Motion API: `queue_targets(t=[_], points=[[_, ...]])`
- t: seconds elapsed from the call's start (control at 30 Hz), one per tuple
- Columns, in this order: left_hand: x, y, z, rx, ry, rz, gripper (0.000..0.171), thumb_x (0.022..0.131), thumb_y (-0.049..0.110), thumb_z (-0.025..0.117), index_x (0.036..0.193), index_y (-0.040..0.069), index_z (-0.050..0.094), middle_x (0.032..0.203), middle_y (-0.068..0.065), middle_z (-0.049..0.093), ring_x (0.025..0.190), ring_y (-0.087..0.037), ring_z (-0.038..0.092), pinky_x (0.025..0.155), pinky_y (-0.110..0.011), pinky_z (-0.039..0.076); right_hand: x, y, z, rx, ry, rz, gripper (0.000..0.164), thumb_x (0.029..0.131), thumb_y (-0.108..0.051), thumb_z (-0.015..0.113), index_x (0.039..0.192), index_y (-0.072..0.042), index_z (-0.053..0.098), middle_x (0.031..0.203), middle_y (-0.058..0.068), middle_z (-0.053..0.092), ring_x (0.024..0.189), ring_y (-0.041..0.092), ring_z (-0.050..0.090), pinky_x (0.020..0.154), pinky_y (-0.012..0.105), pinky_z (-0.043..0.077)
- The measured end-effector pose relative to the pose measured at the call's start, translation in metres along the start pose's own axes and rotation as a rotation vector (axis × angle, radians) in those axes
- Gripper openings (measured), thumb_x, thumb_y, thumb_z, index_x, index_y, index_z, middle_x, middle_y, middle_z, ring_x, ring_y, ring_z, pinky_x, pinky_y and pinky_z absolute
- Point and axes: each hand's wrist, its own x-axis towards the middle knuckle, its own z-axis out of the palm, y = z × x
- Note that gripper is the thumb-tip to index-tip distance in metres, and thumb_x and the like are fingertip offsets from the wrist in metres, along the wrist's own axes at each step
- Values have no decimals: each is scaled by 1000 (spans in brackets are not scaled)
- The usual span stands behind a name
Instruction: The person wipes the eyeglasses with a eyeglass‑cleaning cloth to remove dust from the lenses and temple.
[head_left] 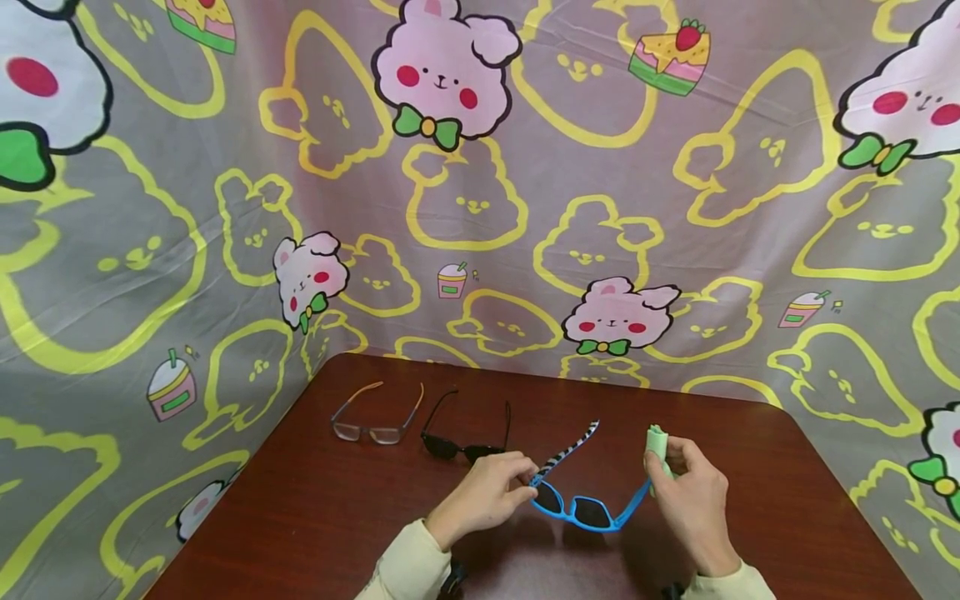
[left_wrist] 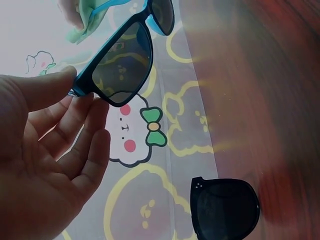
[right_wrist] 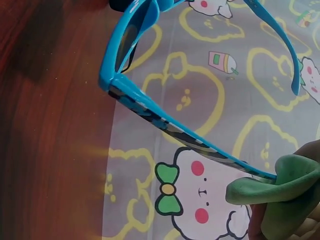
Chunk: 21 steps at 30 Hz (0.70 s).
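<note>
Blue-framed sunglasses with dark lenses and patterned temples are held up between both hands, temples unfolded. My left hand pinches them at the left hinge corner, thumb against fingers, as the left wrist view shows at the frame's corner. The right hand grips a folded light green cloth. In the right wrist view that cloth wraps the tip of the right temple.
Black sunglasses lie on the brown table just beyond my left hand. Farther left are clear eyeglasses with unfolded temples. A cartoon-printed curtain stands behind the table and along its left side.
</note>
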Motion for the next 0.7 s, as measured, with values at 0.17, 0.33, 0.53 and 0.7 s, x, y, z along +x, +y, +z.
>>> queue_targets(t=[0.17, 0.33, 0.53, 0.7], points=[[0, 1, 0, 14, -14, 19, 6, 87, 18, 69, 92, 19, 66, 81, 16, 57, 75, 6, 54, 63, -14, 41, 2, 0, 0, -7, 1, -3, 20, 80, -15, 73, 96, -6, 68, 84, 5, 68, 71, 11, 61, 60, 10, 38], [-1, 2, 0, 37, -14, 17, 6, 86, 18, 70, 91, 18, 67, 82, 15, 59, 76, 5, 54, 65, -14, 41, 5, 3, -1, 0, 51, -40, 17, 79, -11, 73, 95, -5, 68, 82, 5, 68, 69, -5, 55, 62, 10, 40], [-1, -3, 1, -28, 72, -79, 6, 85, 19, 71, 89, 18, 66, 81, 15, 57, 71, 3, 52, 63, -16, 42, 10, 6, -5, 36, 120, -130, 17, 80, -5, 72, 97, 0, 69, 83, 5, 65, 72, -17, 46, 64, 9, 40], [0, -6, 0, -67, 207, -130, 8, 84, 18, 72, 87, 19, 65, 80, 14, 56, 63, 0, 47, 59, -18, 41, 8, 6, -6, -4, 73, -102, 20, 85, -6, 68, 104, 0, 68, 88, 9, 67, 76, -2, 52, 64, 11, 38]])
